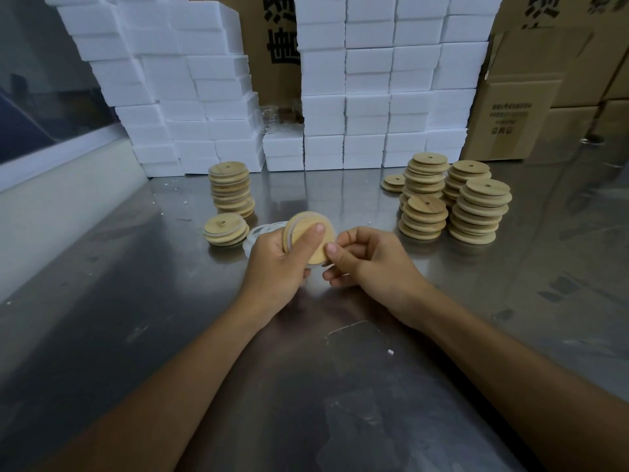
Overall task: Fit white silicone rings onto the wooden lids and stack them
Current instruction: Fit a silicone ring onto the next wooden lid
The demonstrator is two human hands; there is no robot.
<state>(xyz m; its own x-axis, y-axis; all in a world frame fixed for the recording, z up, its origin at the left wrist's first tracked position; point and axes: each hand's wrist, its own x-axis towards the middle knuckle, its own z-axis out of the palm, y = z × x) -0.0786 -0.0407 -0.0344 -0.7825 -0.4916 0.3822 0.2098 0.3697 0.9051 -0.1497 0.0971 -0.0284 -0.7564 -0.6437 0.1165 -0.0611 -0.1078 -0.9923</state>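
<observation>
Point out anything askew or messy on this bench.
The taller left stack of lids leans, its lower lids shifted right. White crumbs dot the steel table. The right-hand stacks look uneven too.

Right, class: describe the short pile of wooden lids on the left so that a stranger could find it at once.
Start at the steel table and find the tall stack of lids on its left side, before the white foam blocks. Just in front of it sits the short pile of lids, beside the loose white rings. It is the lowest pile on that side.
</observation>
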